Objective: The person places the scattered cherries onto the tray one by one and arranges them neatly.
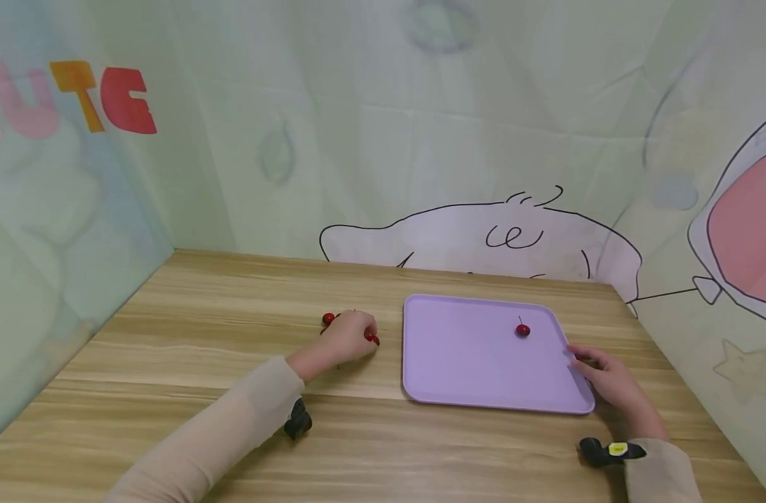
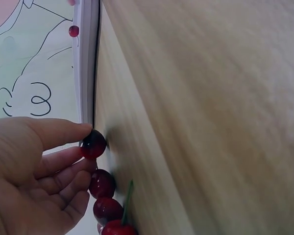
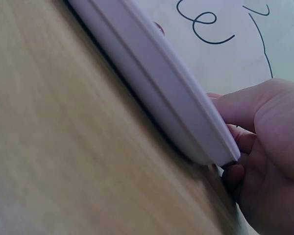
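In the head view my left hand (image 1: 350, 337) is low over the table, left of the purple tray (image 1: 465, 353). Its thumb and a finger pinch a dark red cherry (image 2: 92, 144), seen in the left wrist view. Other cherries (image 2: 103, 184) lie beside the curled fingers, one with a green stem (image 2: 128, 198); my hand partly hides this group from above. My right hand (image 1: 614, 383) grips the tray's right edge, thumb at the rim and fingers curled under it, as the right wrist view shows. One cherry (image 1: 523, 330) with its stem up sits on the tray, toward the far right.
The wood-grain table (image 1: 232, 321) runs back to a printed cloth (image 1: 358, 140) that hangs behind it and along both sides. Another loose cherry (image 1: 328, 318) lies just beyond my left wrist. Black wrist cameras (image 1: 298, 420) are strapped at both sleeves.
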`<state>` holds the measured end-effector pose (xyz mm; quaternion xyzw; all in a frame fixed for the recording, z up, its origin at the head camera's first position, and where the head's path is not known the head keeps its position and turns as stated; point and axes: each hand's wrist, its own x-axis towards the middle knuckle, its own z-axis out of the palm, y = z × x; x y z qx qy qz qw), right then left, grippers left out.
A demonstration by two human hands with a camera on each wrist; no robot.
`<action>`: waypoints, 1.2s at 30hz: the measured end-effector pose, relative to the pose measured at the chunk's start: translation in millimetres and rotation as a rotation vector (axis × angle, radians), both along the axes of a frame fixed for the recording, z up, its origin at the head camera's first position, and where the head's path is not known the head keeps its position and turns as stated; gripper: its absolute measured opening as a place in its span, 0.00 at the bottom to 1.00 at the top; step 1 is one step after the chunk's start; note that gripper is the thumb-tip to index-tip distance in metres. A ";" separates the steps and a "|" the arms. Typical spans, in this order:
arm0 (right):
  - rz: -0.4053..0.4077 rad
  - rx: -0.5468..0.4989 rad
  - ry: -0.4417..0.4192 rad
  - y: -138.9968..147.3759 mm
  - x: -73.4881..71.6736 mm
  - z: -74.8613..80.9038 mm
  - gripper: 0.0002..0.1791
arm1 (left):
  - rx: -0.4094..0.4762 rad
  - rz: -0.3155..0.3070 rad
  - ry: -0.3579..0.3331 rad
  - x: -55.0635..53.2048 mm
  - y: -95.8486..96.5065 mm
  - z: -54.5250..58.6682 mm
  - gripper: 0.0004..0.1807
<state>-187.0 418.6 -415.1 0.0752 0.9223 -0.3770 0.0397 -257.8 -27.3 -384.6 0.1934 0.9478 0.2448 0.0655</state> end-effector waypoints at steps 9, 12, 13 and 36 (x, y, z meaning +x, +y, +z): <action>0.013 0.016 -0.001 -0.7 1.6 2.4 0.28 | -0.001 -0.002 0.021 -1.3 0.5 -3.9 0.06; 0.010 0.012 -0.004 -0.6 1.5 2.1 0.28 | 0.007 0.000 0.017 -1.7 0.3 -3.9 0.06; 0.008 0.009 -0.007 -0.7 1.6 2.2 0.28 | 0.009 0.002 0.013 -1.5 0.3 -3.6 0.06; 0.014 0.035 0.020 -0.2 0.7 1.5 0.27 | 0.065 -0.029 -0.021 -4.2 5.3 17.6 0.05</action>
